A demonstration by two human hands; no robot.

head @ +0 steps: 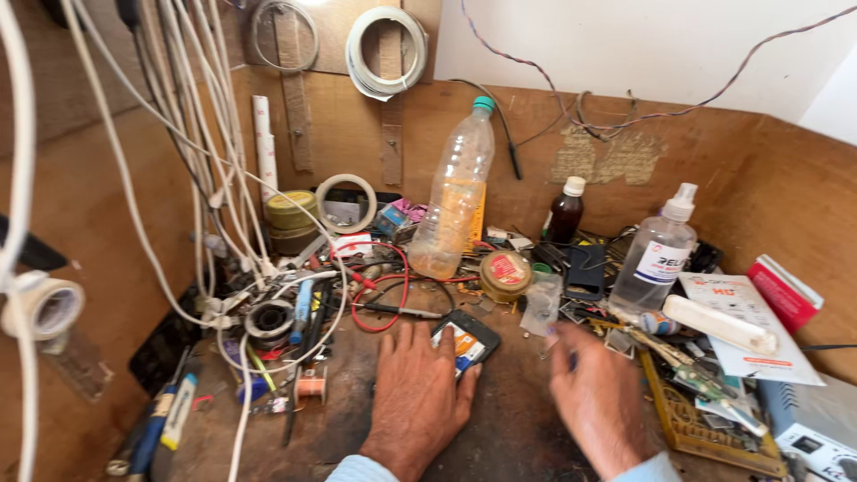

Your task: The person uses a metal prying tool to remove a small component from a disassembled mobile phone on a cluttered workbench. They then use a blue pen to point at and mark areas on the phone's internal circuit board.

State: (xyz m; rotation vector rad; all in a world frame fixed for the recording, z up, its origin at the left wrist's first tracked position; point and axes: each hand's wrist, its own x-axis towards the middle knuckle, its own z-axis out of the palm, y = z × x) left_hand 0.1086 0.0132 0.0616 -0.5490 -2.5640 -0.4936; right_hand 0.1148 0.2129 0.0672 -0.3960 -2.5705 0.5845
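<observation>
My left hand [418, 393] lies palm down on the dark wooden bench, its fingertips resting on the near edge of a small black phone [467, 340] with a lit screen. My right hand [596, 393] is blurred, just right of the phone, with its fingers curled near a small clear plastic bag [541, 304]. I cannot tell whether it holds anything. A round tin with a red and gold lid [505, 271] sits just beyond the phone.
A tall clear bottle with a green cap [455, 196], a dark brown bottle [564, 214] and a spray bottle [658, 254] stand at the back. White cables [201, 178] hang at left. Red wire [384, 295], tape rolls, tools and a circuit board [705, 424] crowd the bench.
</observation>
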